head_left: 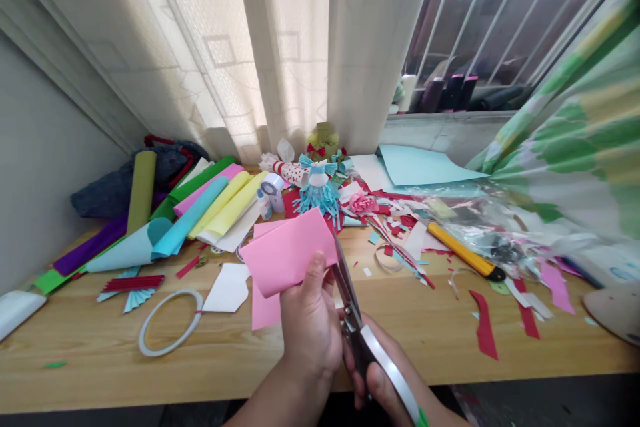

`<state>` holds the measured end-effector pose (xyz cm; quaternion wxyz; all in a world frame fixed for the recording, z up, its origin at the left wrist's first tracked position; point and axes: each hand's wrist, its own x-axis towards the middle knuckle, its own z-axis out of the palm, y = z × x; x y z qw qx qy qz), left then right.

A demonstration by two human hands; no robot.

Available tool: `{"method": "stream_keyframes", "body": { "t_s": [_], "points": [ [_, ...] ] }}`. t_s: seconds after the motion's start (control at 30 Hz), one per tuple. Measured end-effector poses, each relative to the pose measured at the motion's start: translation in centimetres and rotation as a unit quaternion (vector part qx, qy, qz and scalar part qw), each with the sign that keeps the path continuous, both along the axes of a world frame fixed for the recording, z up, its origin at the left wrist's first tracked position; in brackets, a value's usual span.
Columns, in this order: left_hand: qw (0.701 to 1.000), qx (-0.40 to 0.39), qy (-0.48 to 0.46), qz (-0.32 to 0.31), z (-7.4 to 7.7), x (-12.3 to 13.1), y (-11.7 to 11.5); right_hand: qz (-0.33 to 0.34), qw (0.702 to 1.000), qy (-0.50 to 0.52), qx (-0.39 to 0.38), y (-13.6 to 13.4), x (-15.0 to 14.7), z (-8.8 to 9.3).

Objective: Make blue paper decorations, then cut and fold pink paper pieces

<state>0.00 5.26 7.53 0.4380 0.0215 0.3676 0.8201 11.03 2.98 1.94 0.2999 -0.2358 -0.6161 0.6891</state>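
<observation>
My left hand (313,320) pinches a folded pink paper (290,250) in the middle of the view, thumb on top. A pair of scissors (353,303) with a white and green handle is in my right hand (383,373), fingers wrapped round the grips. The scissor blades point up and lie along the right edge of the held paper. Under and behind it, another pink sheet (265,312) rests on the wooden table (200,373).
Coloured paper rolls (187,210) lie at the left, beside a tape roll (145,333). A blue paper doll (319,190) stands at the back. Red and white scraps surround a yellow cutter (463,250) at the right. A blue sheet (425,167) lies near the window.
</observation>
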Motion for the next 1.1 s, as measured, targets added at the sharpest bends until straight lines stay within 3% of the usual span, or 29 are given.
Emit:
{"method": "stream_keyframes", "body": {
  "t_s": [0.2, 0.43, 0.63, 0.73, 0.8, 0.87, 0.97, 1.1],
  "points": [
    [0.999, -0.034, 0.014, 0.026, 0.1, 0.5, 0.3, -0.030, 0.999, -0.001, 0.023, 0.1, -0.5, 0.5],
    [0.993, -0.107, -0.002, -0.053, -0.1, 1.0, -0.3, -0.067, 0.997, -0.005, 0.023, 0.4, -0.7, 0.7],
    [0.997, -0.055, 0.003, 0.047, -0.6, 0.1, 0.3, -0.055, 0.998, 0.007, -0.013, 0.0, -0.1, -0.9],
    [0.997, -0.062, 0.008, 0.051, -1.0, -0.2, 0.5, -0.060, 0.997, 0.019, -0.048, -0.1, 0.1, -1.6],
    [0.996, -0.077, 0.021, 0.045, -1.5, 0.0, 0.4, -0.104, 0.992, 0.038, -0.067, 0.3, 0.2, -1.6],
    [0.994, -0.096, 0.036, 0.023, -2.1, 0.5, 0.0, -0.171, 0.981, 0.052, -0.080, 1.2, 0.4, -1.2],
    [0.988, -0.122, 0.050, -0.077, -2.8, 1.6, -0.9, -0.263, 0.959, 0.050, -0.094, 3.2, 0.7, -0.2],
    [0.982, -0.082, 0.079, -0.151, -3.3, 2.8, -2.0, -0.300, 0.947, 0.057, -0.102, 4.7, 0.8, 0.8]
  ]
}}
